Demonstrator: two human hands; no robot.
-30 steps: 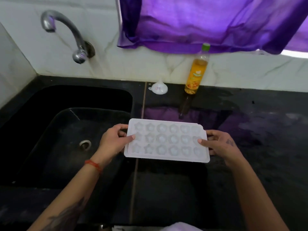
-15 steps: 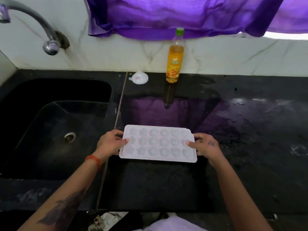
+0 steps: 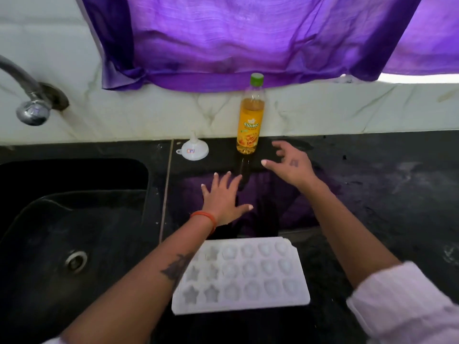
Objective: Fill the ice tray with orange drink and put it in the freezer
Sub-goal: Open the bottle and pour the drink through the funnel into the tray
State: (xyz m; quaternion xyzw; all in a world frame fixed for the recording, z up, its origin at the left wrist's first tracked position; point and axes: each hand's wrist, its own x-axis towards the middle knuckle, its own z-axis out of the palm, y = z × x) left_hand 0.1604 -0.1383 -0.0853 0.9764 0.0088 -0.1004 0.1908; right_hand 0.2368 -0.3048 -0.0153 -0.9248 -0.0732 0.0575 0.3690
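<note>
Lying near the counter's (image 3: 372, 194) front edge, the ice tray (image 3: 250, 274) sits untouched; both hands, left (image 3: 223, 197) and right (image 3: 291, 165), spread wide-fingered near the bottle (image 3: 249, 120), holding nothing.

1. Daylight glows through the purple curtain (image 3: 248, 38); a bright white gap shows under its right end.
2. Below it, the black counter (image 3: 372, 194) reflects purple.
3. Sleeve (image 3: 407, 306) blurred; edges bowed by the wide-angle lens.

The tray (image 3: 244, 274) lies on the counter (image 3: 372, 194), right of the sink (image 3: 74, 219). Behind the tray: bottle (image 3: 249, 120), with the funnel (image 3: 193, 151) at its left.
</note>
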